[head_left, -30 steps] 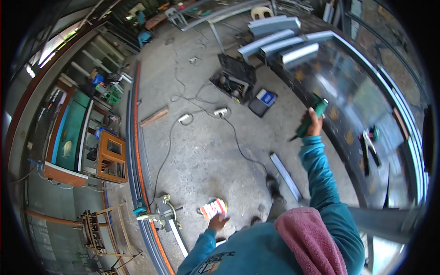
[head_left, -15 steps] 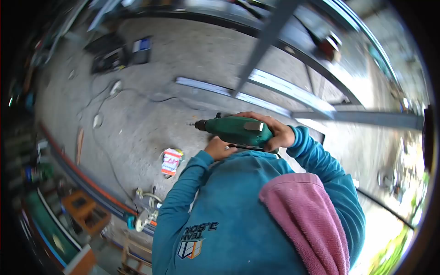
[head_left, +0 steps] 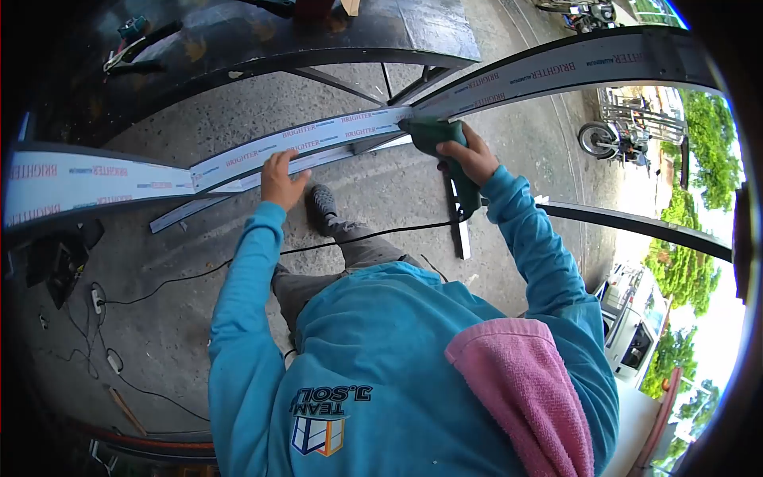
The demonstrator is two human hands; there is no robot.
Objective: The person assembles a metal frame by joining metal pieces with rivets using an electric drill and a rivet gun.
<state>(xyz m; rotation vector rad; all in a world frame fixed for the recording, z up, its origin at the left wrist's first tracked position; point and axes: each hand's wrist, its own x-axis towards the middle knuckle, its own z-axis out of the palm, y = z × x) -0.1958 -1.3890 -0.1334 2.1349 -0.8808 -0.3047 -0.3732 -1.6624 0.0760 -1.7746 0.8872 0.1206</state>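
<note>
My right hand (head_left: 474, 157) grips a green corded power drill (head_left: 437, 137) by its handle. The drill's nose meets the aluminium frame (head_left: 334, 129) at a corner where two bars join, and its bit is hidden there. Protective film printed BRIGHTER covers the bars. My left hand (head_left: 283, 181) is held out with fingers apart, fingertips right at the lower edge of the middle bar and nothing in the grasp. From the drill, a black cord (head_left: 358, 238) runs left across my legs.
Beyond the frame stands a dark worktable (head_left: 238, 48) with pliers (head_left: 131, 57) on it. An open tool case (head_left: 63, 266) and an extension cord (head_left: 97, 298) lie on the concrete floor at left. Outside on the right are a motorcycle (head_left: 612, 139) and a white vehicle (head_left: 633, 314).
My view has turned right to the frame. The drill, earlier before my chest with both hands at it, is now up at the frame corner in my right hand; my left hand has let go.
</note>
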